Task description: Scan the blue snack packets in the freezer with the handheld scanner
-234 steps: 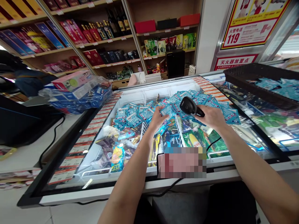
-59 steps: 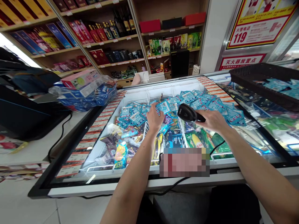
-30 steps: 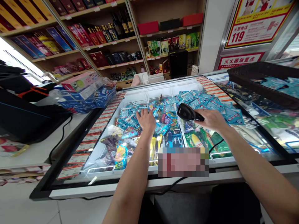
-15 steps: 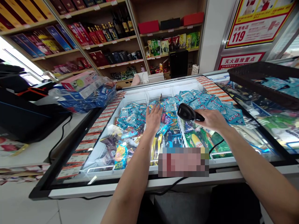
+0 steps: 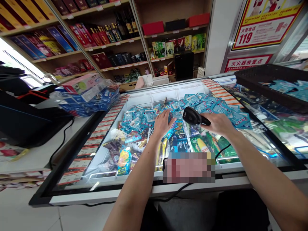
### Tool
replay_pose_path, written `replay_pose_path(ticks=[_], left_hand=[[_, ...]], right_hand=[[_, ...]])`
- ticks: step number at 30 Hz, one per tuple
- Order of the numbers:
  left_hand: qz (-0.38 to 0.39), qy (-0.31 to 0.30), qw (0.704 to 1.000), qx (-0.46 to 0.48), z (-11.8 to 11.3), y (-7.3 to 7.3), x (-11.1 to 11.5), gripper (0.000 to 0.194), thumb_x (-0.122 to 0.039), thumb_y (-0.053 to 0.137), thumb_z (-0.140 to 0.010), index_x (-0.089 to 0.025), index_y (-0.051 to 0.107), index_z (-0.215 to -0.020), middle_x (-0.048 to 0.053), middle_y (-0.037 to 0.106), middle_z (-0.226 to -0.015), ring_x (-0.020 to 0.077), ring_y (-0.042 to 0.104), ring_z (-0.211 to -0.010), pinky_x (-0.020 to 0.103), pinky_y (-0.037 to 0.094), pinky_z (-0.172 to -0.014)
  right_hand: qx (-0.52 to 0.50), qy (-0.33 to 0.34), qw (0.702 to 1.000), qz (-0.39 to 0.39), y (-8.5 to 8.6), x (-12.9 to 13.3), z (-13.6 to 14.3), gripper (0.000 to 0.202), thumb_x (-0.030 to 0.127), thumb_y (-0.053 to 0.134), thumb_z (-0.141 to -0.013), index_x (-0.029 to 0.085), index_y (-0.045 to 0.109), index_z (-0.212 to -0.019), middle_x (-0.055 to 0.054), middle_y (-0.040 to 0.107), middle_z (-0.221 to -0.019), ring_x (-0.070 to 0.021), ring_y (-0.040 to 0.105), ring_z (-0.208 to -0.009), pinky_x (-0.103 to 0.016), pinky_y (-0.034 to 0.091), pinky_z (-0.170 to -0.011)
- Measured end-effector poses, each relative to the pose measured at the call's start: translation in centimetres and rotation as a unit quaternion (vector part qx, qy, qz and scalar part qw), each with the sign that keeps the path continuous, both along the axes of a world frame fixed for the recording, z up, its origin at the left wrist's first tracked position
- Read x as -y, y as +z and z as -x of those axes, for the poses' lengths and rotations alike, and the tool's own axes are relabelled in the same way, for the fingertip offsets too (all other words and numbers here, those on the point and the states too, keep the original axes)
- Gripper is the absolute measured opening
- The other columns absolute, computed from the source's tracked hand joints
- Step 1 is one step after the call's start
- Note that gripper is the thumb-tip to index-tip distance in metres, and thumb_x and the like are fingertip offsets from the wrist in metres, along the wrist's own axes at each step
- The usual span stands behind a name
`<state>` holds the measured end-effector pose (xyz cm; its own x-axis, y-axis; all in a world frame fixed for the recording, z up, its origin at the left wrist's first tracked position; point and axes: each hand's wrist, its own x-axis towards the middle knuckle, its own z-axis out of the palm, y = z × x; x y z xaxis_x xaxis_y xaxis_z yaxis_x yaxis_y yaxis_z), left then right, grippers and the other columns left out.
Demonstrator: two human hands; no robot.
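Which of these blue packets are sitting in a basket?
The far-right packets, inside the dark basket beyond the right hand; the other packets lie loose on the freezer.

A black plastic handheld barcode scanner [image 5: 191,116] is held in the right hand [image 5: 220,123], its rounded head tilted toward the left. Light-blue printed flat packets [image 5: 209,104] lie heaped and overlapping over the glass-topped freezer [image 5: 98,128], some near the fingers of the left hand [image 5: 163,123], their white barcode panels partly showing.

Beyond our fingers we see a shop: stocked shelves [image 5: 115,43] with price tags, a glass-topped freezer [image 5: 101,199] beneath them.
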<state>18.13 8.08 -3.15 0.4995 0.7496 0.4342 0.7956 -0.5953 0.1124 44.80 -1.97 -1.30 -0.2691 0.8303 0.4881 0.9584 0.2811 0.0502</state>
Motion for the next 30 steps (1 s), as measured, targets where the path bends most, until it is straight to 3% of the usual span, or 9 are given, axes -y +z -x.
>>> replay_pose_path(ticks=[4,10,13,20,30], left_hand=[[0.026,0.007,0.999,-0.018,0.3,-0.9,-1.0,0.063,-0.055,0.033,-0.087,-0.018,0.029,-0.138,0.012,0.047,-0.133,0.0251,0.039,-0.127,0.042,0.030,-0.104],[0.043,-0.009,0.996,0.075,1.0,-1.2,-2.3,0.074,-0.054,0.058,-0.074,-0.020,0.034,-0.136,0.012,0.045,-0.122,0.0268,0.045,-0.115,0.040,0.038,-0.097],[0.057,-0.009,0.992,0.112,1.2,-1.2,-2.4,0.067,-0.047,0.064,-0.071,-0.022,0.042,-0.128,0.011,0.046,-0.116,0.0266,0.045,-0.112,0.042,0.038,-0.096],[0.070,-0.045,0.986,0.143,1.3,-1.0,-2.1,0.054,-0.035,0.057,-0.078,-0.021,0.036,-0.126,0.010,0.049,-0.125,0.0263,0.046,-0.117,0.043,0.037,-0.098],[0.066,-0.051,0.986,0.144,1.2,-0.9,-1.9,0.050,-0.031,0.055,-0.079,-0.022,0.036,-0.124,0.010,0.049,-0.128,0.0265,0.045,-0.119,0.043,0.037,-0.097]], right_hand=[[0.003,0.000,1.000,0.000,0.0,0.0,0.0,0.041,0.045,0.053,-0.079,0.022,0.059,-0.112,-0.005,0.070,-0.084,-0.0210,0.063,-0.070,-0.028,0.036,-0.054],[0.012,0.002,1.000,0.003,-0.1,0.0,0.0,0.042,0.046,0.052,-0.080,0.022,0.058,-0.113,-0.005,0.070,-0.083,-0.0212,0.063,-0.070,-0.028,0.037,-0.055],[0.011,0.004,1.000,0.002,-0.1,0.0,0.0,0.041,0.046,0.051,-0.080,0.022,0.058,-0.113,-0.005,0.070,-0.084,-0.0211,0.063,-0.069,-0.028,0.037,-0.056],[0.005,0.014,1.000,0.008,-0.1,0.1,0.1,0.040,0.045,0.052,-0.080,0.022,0.057,-0.113,-0.004,0.070,-0.088,-0.0209,0.064,-0.072,-0.029,0.039,-0.058],[0.000,0.030,1.000,0.011,0.0,0.1,0.2,0.040,0.043,0.053,-0.080,0.022,0.057,-0.114,-0.004,0.070,-0.095,-0.0209,0.064,-0.077,-0.029,0.039,-0.060]])
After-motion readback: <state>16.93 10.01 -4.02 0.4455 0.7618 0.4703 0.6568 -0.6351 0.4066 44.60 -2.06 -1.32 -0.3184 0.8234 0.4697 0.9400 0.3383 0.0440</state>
